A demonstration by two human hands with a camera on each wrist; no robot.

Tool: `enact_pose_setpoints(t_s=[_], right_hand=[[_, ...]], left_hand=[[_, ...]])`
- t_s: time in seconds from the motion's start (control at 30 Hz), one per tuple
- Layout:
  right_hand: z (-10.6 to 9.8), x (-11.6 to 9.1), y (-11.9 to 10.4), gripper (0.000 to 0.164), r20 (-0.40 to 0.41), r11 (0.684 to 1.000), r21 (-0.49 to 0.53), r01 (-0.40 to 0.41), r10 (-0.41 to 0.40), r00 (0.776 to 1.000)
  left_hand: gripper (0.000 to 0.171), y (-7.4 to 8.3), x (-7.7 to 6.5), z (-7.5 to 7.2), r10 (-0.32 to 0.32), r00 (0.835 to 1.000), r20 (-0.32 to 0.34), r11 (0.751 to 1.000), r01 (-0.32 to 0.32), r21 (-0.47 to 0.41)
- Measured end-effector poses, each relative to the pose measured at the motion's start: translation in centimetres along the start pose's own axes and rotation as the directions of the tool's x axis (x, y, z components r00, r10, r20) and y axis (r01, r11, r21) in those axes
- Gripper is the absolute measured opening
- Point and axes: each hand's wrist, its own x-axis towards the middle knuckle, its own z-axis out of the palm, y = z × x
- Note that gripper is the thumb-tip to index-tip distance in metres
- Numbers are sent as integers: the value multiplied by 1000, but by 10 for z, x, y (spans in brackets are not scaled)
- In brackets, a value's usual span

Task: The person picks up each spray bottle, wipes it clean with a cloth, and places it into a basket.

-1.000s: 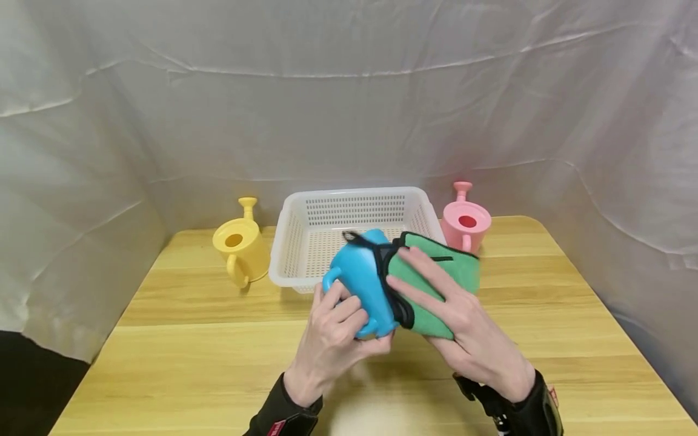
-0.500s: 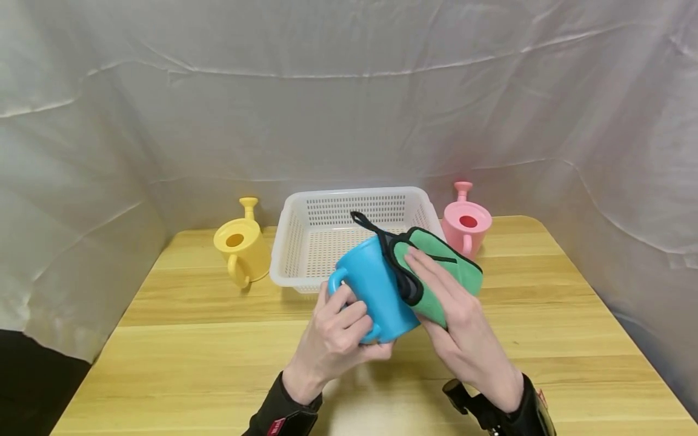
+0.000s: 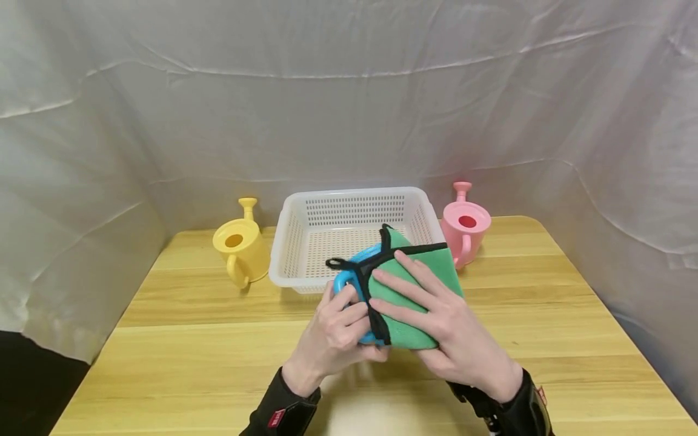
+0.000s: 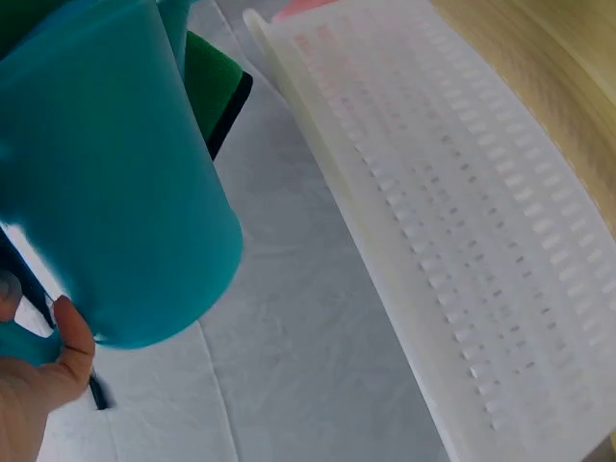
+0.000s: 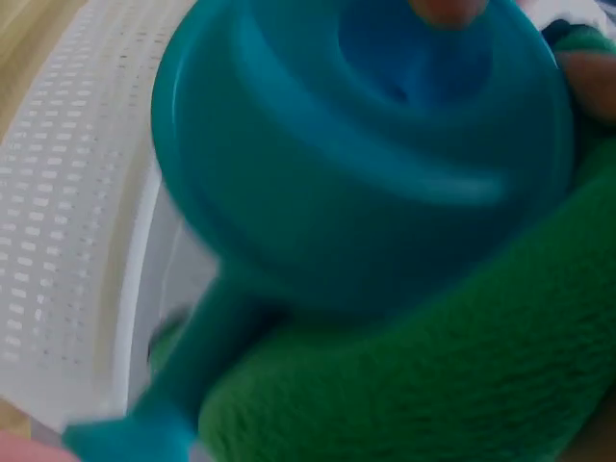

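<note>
My left hand grips the handle of a blue toy watering can, lifted over the near part of the table. Around the can's side lies a green cleaning cloth with black trim and a small black hanging loop. My right hand holds the cloth against the can, its fingers spread over the outer face. Most of the can is hidden by cloth and hands in the head view. From the right wrist, its top with the round opening shows, with the spout beside the cloth.
Behind the hands stands a white perforated plastic basket. A yellow watering can is to its left and a pink watering can to its right, both upright on the wooden table. Grey fabric hangs behind.
The blue can has turned in my left hand's grip. My right hand and the cloth have slid left over the can, covering more of it; the loop now points left.
</note>
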Motion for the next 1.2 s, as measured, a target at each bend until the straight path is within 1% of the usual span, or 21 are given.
enact_pose_setpoints(t_s=[0.07,0.13,0.23,0.33,0.37,0.43,0.5,0.57,0.63,0.7,0.8,0.87,0.97,1.1,1.2], right_hand=[[-2,-1,5,69,-15,994,100,50,-49,999],[-4,-3,8,65,-25,979,188,79,-75,997],[-7,-6,11,63,-19,954,288,79,-77,997],[-9,-8,10,63,-4,943,328,60,-62,998],[-9,-7,10,63,1,945,323,52,-55,998],[-7,-6,7,65,11,963,267,42,-46,999],[-5,-4,2,68,32,986,165,11,-17,999],[-2,-2,-3,72,67,998,52,-41,37,997],[2,0,-9,73,99,993,-37,-111,114,988],[4,1,-12,74,114,979,-85,-186,195,974],[6,3,-14,77,94,957,-88,-275,283,954],[7,4,-13,79,73,951,-79,-299,305,950],[7,4,-11,80,57,960,-77,-269,273,960],[4,2,-8,77,60,986,-67,-150,155,986],[0,1,-6,74,68,997,-12,-70,71,995]], left_hand=[[31,-4,-1,1,12,1000,-15,1000,-13,-28],[37,-8,-3,0,29,999,-37,998,-31,-58],[37,-13,-3,0,53,997,-60,994,-58,-98],[39,-15,-3,-2,57,997,-56,990,-63,-124],[40,-16,-4,-3,54,997,-51,990,-60,-131],[37,-16,-4,-3,48,998,-51,989,-55,-139],[31,-16,-4,-3,51,998,-45,989,-57,-135],[22,-15,-4,-3,65,997,-36,990,-69,-121],[18,-13,-3,-2,88,996,-21,991,-89,-96],[21,-11,-3,-1,110,994,-5,991,-110,-77],[27,-9,-2,-1,131,991,11,989,-130,-66],[30,-8,-1,-1,135,991,19,989,-133,-65],[30,-8,-1,-1,133,991,3,989,-132,-71],[28,-12,-2,0,103,994,-40,989,-107,-101],[27,-14,-4,-1,69,996,-54,988,-75,-138]])
